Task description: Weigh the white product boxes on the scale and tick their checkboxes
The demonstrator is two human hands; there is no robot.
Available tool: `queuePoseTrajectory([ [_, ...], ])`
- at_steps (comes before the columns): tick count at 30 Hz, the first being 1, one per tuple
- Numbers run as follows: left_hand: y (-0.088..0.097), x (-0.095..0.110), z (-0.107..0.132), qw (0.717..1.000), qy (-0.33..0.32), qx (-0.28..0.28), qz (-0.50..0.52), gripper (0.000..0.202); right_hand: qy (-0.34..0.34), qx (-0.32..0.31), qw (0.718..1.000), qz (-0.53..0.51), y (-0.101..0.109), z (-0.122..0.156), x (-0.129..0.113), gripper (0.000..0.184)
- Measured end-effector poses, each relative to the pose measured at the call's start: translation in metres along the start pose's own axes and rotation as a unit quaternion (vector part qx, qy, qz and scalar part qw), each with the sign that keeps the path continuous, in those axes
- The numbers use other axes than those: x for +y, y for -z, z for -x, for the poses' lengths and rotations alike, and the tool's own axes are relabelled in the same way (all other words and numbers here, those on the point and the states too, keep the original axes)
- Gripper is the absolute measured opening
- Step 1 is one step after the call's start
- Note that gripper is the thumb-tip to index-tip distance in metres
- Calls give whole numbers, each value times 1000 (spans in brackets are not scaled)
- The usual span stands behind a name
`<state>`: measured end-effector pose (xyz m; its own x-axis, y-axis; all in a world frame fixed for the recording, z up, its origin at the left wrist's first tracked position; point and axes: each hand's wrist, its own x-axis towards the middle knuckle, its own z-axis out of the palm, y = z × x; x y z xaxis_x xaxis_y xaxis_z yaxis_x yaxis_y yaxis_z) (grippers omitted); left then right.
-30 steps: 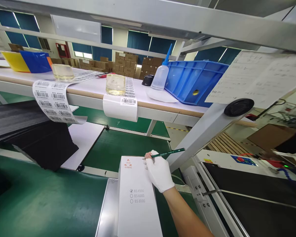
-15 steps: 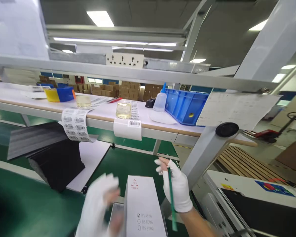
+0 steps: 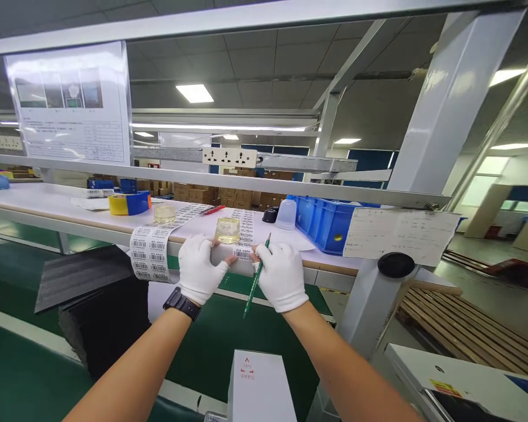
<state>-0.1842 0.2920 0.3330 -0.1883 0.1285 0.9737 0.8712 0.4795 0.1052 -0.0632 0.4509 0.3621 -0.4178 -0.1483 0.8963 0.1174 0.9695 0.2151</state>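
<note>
One white barcode label sheet [image 3: 242, 251] (shelf-edge overhang).

Shelf [image 3: 48, 202]: label sheets [image 3: 152, 252], probably jars [image 3: 227, 230]

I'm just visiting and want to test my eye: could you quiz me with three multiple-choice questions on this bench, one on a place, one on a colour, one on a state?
1. Where does the glass cup stand?
A. on the barcode label strip
B. in the blue bin
C. on the white box

2. What colour is the pencil?
A. red
B. green
C. yellow

3. What is the right hand doing?
A. hanging free
B. holding the pencil
C. resting on the box

Answers: 1 A, the cup sits on the strip at the shelf edge; 2 B, its shaft is green; 3 B, its fingers grip the pencil.
</note>
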Motion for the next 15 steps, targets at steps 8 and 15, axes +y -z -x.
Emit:
queuePoseTrajectory([
  [8, 13, -6, -7, 996, -20, -92, -4, 78, 79, 76, 981, -161, 29, 34, -22, 20],
  [15, 110, 59, 154, 952, 75, -263, 139, 65, -490, -86, 805, -323, 69, 179, -19, 30],
])
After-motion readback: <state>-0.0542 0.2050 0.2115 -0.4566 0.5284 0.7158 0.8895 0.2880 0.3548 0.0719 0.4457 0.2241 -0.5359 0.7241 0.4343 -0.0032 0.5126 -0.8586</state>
